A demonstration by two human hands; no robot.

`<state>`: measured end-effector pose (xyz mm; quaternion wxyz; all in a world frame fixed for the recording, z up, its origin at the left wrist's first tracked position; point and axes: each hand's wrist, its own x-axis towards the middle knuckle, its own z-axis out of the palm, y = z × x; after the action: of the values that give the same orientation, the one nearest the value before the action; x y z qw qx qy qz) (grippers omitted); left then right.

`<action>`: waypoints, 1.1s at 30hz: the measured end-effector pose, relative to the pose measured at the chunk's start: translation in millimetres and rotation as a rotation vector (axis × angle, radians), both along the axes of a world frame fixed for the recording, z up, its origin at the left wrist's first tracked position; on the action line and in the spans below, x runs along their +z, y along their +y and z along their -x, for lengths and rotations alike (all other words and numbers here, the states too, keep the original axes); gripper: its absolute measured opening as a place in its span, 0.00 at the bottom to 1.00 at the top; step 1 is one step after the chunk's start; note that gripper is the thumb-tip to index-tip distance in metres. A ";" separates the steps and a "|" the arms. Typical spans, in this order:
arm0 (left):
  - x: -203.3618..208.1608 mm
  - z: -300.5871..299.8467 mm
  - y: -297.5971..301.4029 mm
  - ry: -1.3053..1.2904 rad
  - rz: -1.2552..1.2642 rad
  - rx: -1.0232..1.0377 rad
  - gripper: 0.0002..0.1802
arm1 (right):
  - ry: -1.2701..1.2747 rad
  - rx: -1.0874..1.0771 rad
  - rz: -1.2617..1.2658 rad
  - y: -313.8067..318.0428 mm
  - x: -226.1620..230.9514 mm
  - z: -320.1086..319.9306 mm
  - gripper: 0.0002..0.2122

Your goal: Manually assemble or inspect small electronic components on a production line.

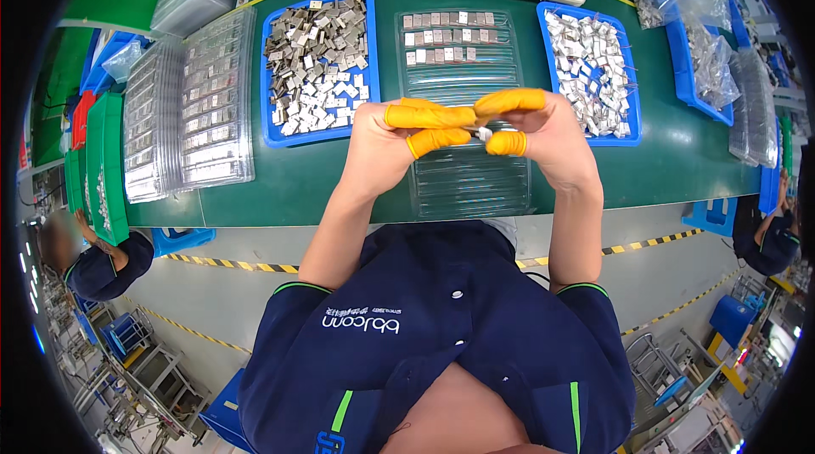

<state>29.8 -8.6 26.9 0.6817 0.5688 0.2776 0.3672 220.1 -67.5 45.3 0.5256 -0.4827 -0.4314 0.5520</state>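
Pinching inward from both sides, the left hand [395, 127] and the right hand [545, 133] meet at a small white part [483, 134], their fingertips dressed in yellow covers [429, 117]. Both hands are closed at this part rather than released, though the fingers hide how much of it each one grasps. Its visible white end sits just beside the right thumb, so the right hand is the nearer. Which way its long axis runs, I cannot tell; too little shows.

The hands hold it up above the middle of a transparent ribbed tray [469, 186], which lies on the green worktop [323, 186] with its length running away from the person. Three rows of small pieces [448, 35] sit at the tray's far end, beyond the fingertips. A blue bin [371, 46] of loose metal and white pieces stands left of the ribbed tray, near the left wrist; another blue bin [634, 118], holding white pieces with wires, stands to the right, just past the right hand.
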 end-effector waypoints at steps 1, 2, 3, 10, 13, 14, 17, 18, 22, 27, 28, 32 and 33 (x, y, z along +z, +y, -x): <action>0.3 1.7 -0.3 0.005 0.036 -0.038 0.10 | 0.201 0.089 0.161 -0.9 0.6 0.5 0.12; -1.2 3.7 -0.4 0.004 0.053 -0.054 0.11 | 0.217 0.082 0.194 -2.1 1.8 2.3 0.12; -1.6 5.0 -0.8 0.004 0.054 -0.055 0.11 | 0.217 0.081 0.195 -3.3 2.2 3.9 0.12; 0.2 8.0 -7.4 -0.005 0.043 -0.049 0.10 | 0.116 0.036 0.122 -9.7 7.6 14.2 0.11; -2.0 5.4 -7.9 -0.004 0.038 -0.013 0.11 | -0.046 -0.021 0.036 -10.4 4.6 18.2 0.10; -2.9 3.2 -7.1 0.017 0.026 0.017 0.11 | -0.180 -0.055 -0.025 -8.5 -1.0 17.6 0.09; -10.4 -5.3 -4.3 -0.029 0.194 0.079 0.16 | -0.421 -0.142 -0.150 2.7 -11.6 13.9 0.08; -10.5 -7.3 -0.1 -0.019 0.236 0.067 0.18 | -0.530 -0.211 -0.214 9.4 -13.3 10.3 0.07; -21.9 1.7 1.2 0.018 0.087 0.208 0.14 | -1.013 -0.455 -0.268 38.1 -42.4 -16.2 0.07; -28.7 22.9 -8.3 0.121 0.002 0.258 0.14 | -1.394 -0.431 -0.510 52.7 -66.5 -22.7 0.07; -29.9 26.7 -10.7 0.146 0.001 0.296 0.13 | -1.410 -0.432 -0.532 54.3 -66.9 -21.5 0.07; -30.2 40.5 -17.5 0.196 0.010 0.425 0.13 | -1.376 -0.415 -0.510 57.0 -71.9 -19.2 0.07; -28.0 43.1 -18.3 0.197 0.013 0.428 0.13 | -1.346 -0.401 -0.480 57.1 -71.4 -19.1 0.07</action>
<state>-13.3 -26.8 -1.1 0.5615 0.5255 0.4593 0.4445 239.2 -10.5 -26.1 0.3293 -0.6581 -0.6725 -0.0792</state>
